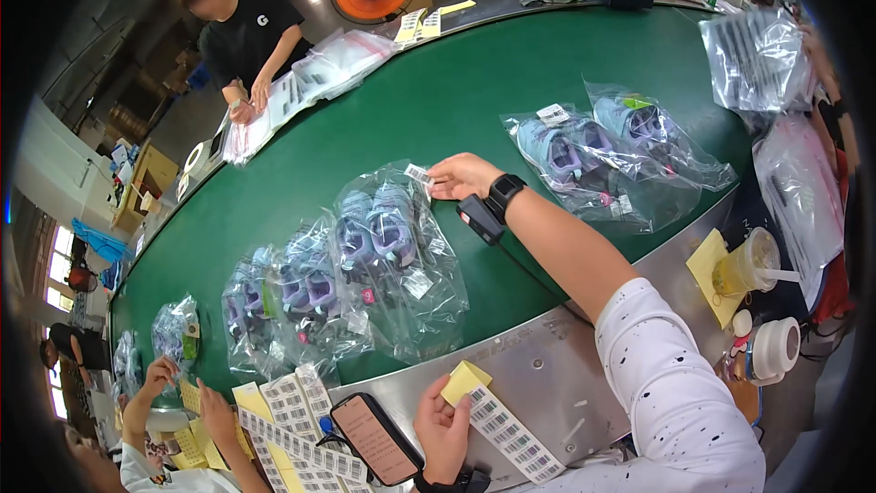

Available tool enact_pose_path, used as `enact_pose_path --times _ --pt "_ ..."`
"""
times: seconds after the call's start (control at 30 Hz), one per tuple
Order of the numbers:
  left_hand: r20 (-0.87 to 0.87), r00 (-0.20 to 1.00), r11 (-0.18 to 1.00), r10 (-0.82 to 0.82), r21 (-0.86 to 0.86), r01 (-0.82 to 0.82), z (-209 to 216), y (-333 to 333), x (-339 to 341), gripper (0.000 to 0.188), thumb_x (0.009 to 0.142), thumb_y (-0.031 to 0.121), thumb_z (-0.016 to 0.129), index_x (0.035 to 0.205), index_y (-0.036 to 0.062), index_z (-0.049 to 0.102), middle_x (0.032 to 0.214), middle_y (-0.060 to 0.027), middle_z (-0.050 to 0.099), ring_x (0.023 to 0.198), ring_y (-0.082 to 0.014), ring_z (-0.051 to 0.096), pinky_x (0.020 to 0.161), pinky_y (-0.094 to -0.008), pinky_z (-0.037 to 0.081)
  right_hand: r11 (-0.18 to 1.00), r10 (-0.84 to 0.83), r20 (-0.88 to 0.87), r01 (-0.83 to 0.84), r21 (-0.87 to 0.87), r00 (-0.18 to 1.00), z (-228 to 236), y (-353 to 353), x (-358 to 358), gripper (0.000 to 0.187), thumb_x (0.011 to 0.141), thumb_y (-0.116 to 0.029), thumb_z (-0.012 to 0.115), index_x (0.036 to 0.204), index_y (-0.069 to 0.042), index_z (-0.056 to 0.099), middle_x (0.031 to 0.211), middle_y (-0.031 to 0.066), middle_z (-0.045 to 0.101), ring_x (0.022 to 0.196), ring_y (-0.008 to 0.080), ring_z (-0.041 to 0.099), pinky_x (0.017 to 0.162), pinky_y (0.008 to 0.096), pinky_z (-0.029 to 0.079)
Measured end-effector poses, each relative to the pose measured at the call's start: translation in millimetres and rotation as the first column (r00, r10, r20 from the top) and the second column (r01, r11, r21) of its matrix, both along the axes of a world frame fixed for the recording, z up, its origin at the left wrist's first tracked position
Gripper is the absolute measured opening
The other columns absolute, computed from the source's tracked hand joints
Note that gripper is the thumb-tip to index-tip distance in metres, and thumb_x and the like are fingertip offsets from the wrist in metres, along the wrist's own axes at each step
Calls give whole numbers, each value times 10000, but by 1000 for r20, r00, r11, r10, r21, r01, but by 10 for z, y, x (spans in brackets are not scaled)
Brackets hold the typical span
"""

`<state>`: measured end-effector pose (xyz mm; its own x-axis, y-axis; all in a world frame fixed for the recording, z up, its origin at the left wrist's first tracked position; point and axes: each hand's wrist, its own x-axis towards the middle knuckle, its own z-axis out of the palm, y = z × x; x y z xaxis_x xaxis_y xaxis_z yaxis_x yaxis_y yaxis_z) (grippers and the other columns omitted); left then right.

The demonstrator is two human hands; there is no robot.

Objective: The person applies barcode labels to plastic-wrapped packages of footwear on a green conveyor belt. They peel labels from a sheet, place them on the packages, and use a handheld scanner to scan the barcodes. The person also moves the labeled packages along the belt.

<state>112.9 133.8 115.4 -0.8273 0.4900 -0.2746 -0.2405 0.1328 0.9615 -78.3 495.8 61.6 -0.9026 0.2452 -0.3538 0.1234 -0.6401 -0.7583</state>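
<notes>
On the green belt, bagged shoes lie beside the right hand, apparently pinching a label; left hand pinches stickers.

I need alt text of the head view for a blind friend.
The wearer's right fingers touch a barcode label at a corner of a clear bag of blue-and-purple shoes on a green conveyor belt; the left fingers hold a label strip. More bagged shoes lie to both sides; across the belt, a co-worker handles clear bags.
</notes>
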Motion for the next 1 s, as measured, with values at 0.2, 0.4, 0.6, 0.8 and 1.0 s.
enact_pose_path --times 0.2,0.4,0.6,0.8,1.0 --pt "31 1000 1000 0 16 -1 -29 23 16 413 900 -65 568 1286 -75 420 1133 -186 635 975 -169 649 789 -239 522 991 52 28 -55 121 998 -13 92 -217 115 879 -51 623 946 37 593 934 140 653 814 209 661 681 294 578" --pt "49 999 999 -23 36 21 -76 50 33 411 903 -66 567 1287 -76 421 1139 -183 632 982 -165 643 791 -235 517 997 -17 -59 21 74 998 -146 102 -132 87 891 8 561 957 64 546 968 197 654 869 277 695 739 365 601" --pt "40 999 999 -36 28 35 -77 106 52 407 904 -69 563 1287 -77 424 1146 -181 628 994 -165 638 796 -235 515 931 -185 17 170 322 983 -152 -44 -262 27 838 49 580 854 29 570 867 179 664 694 273 703 597 359 610" --pt "15 998 998 -53 34 52 -116 115 58 430 909 -55 566 1309 -78 409 1171 -181 621 1006 -162 635 805 -231 510 651 -352 -149 356 670 924 -45 -82 -109 310 778 45 622 1084 35 580 773 164 679 599 217 683 477 294 567" --pt "20 1000 998 -6 61 5 -84 125 98 457 916 -25 576 1342 -26 410 1117 -166 652 952 -146 644 770 -220 507 468 -111 -187 217 856 976 491 804 1075 325 859 -117 599 1156 13 605 958 164 686 931 232 658 840 340 507"
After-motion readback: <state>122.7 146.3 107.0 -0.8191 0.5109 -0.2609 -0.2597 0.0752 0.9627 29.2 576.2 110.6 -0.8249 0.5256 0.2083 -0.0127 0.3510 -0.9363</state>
